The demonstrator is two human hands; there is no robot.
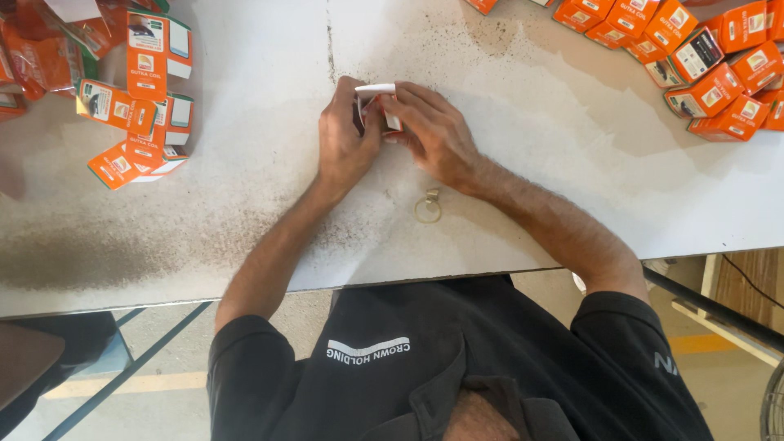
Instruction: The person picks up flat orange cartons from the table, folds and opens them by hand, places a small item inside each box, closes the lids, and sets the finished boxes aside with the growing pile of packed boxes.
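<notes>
At the table's (245, 245) far left corner lie loose orange cartons (139, 98). Near the middle of the far edge, the left hand (347, 135) and right hand (433, 131) meet, both pinched on a small white box (378, 90). Just nearer, a wire ring (428, 209) rests. Closed orange boxes (702, 65) crowd the far right corner.
</notes>
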